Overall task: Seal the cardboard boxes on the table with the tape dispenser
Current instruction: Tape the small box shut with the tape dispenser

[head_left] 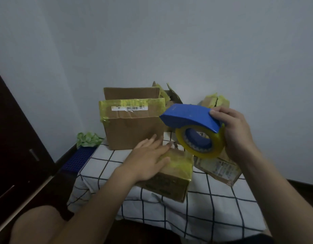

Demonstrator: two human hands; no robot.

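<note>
A person seated at a table draped in a white cloth with a dark grid (213,208) lifts a blue tape dispenser (189,115) above the cardboard boxes. The right hand (240,136) grips the dispenser's rear, fingers curled around its roll of yellowish tape (205,154). The left hand (148,159) lies flat, fingers straight, on the top of a small cardboard box (171,184) near the table's front, its lid already covered in yellow tape. Behind it stands a larger box (134,132) with its flaps raised and a barcode label (129,108) on the front flap. A flattened parcel (221,169) rests to the right, below the dispenser. Crumpled green material (87,139) sits off the table's left edge.
</note>
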